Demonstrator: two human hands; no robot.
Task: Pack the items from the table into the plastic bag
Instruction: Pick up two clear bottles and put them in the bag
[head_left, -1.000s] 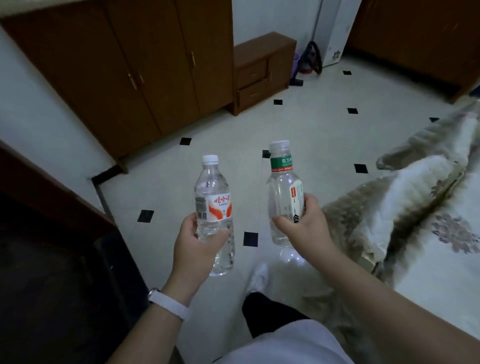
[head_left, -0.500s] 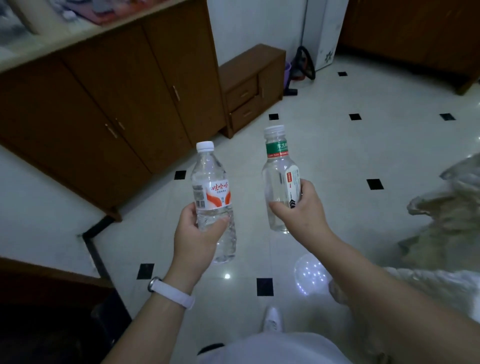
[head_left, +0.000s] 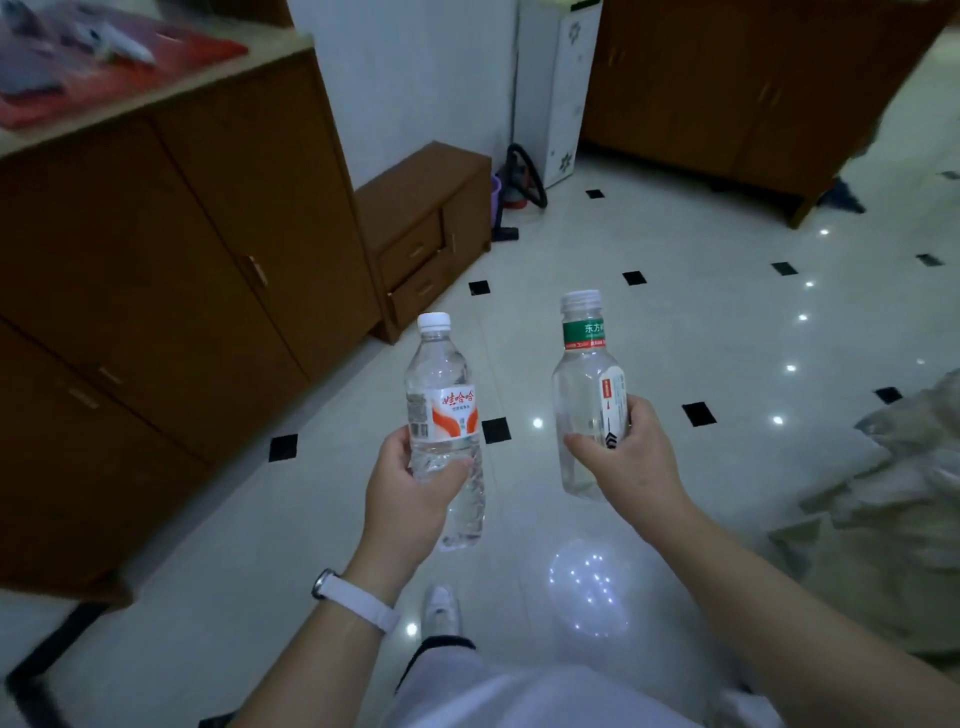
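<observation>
Left hand (head_left: 410, 493) grips the red-labelled water bottle (head_left: 447, 410), right hand (head_left: 628, 462) the green-collared bottle (head_left: 584, 374). Loosening either grip would likely drop it onto the tiled floor (head_left: 675, 338).

A bottle (head_left: 447, 415) is gripped upright by the left hand (head_left: 410, 493), another, green-labelled bottle (head_left: 584, 395), by the right hand (head_left: 631, 462).

The red-labelled bottle (head_left: 447, 415) and green-labelled bottle (head_left: 584, 395) have been carried nearer the wooden cupboard (head_left: 182, 291); its surface (head_left: 218, 83) and red sheet (head_left: 130, 78) have been revealed.
</observation>
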